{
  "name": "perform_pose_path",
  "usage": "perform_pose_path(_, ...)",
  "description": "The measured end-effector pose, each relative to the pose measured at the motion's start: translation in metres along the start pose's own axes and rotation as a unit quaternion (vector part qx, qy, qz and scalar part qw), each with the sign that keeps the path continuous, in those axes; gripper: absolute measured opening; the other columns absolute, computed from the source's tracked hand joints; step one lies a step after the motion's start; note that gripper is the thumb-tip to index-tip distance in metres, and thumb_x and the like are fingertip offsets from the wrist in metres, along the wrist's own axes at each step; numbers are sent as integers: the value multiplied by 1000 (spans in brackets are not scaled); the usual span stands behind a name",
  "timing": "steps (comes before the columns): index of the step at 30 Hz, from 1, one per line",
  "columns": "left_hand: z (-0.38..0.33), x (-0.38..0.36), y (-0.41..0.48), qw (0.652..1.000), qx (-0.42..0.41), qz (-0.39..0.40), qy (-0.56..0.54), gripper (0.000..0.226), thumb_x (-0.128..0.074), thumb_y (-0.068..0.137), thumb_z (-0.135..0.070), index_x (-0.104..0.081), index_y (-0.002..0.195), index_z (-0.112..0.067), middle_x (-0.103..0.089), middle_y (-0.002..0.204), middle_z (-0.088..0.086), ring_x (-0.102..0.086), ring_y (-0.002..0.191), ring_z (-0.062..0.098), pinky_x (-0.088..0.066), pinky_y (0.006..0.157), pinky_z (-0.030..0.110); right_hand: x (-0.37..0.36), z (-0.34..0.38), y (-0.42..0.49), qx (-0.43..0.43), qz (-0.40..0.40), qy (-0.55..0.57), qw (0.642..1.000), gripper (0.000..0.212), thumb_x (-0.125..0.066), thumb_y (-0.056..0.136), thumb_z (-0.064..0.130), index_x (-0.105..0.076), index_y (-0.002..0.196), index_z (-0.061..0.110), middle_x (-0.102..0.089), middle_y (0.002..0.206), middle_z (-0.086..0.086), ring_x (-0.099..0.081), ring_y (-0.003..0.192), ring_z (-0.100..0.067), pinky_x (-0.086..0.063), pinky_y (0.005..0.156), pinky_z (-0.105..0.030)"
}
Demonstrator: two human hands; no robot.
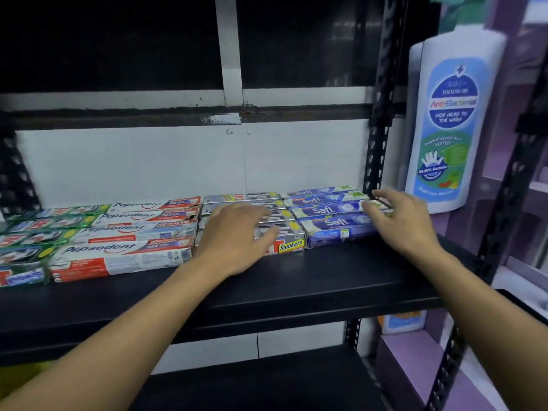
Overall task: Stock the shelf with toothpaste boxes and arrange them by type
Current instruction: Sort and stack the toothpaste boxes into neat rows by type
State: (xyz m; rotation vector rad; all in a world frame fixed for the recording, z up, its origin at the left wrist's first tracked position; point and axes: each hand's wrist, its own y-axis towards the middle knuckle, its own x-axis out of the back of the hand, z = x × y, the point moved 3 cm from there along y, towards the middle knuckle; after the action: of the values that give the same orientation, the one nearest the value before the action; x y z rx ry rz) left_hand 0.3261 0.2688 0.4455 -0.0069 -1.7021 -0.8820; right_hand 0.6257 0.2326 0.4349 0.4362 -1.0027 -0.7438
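Two bare forearms reach in over the black shelf (pixel 326 280), with a lower shelf (pixel 267 387) beneath it. The left hand (pixel 237 235) lies flat, fingers loosely spread, on the silver Smokers boxes (pixel 292 246). The right hand (pixel 400 221), fingers extended, touches the right ends of the blue Safi boxes (pixel 329 212).

All the boxes lie flat in four grouped rows, long axes running left to right along the shelf. Pepsodent boxes (pixel 133 232) sit left of the silver ones, and green boxes (pixel 35 229) are furthest left. Behind them is a white back panel (pixel 148 164), then a dark window (pixel 118 40). A white wash bottle (pixel 444 120) stands at far right.
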Motion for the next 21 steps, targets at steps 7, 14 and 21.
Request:
perform_pose_path(7,-33,-18,46,995,-62,71,-30,59,-35,85,-55,-61,131,-30,-65,130,-4,-54,123,18,-33,105,35,-21,-35,20,-100,50,31,993,60,-47,88,65,-62,127,22,-67,123,-9,-56,119,-32,-41,106,-44)
perform_pose_path(14,-35,-33,59,993,-34,95,-64,68,-28,83,-47,-39,146,-26,-64,130,-9,-54,123,16,-22,108,36,-25,-44,21,-122,83,65,987,58,-51,84,64,-59,129,29,-65,126,-7,-53,122,-31,-42,105,-40)
perform_pose_path(21,-36,-36,64,993,-13,69,-94,62,-31,85,-41,-35,145,-27,-74,107,-10,-56,116,11,-16,111,32,-24,-47,20,-136,96,65,984,55,-52,82,60,-58,129,34,-64,126,-9,-52,121,-32,-44,101,-42)
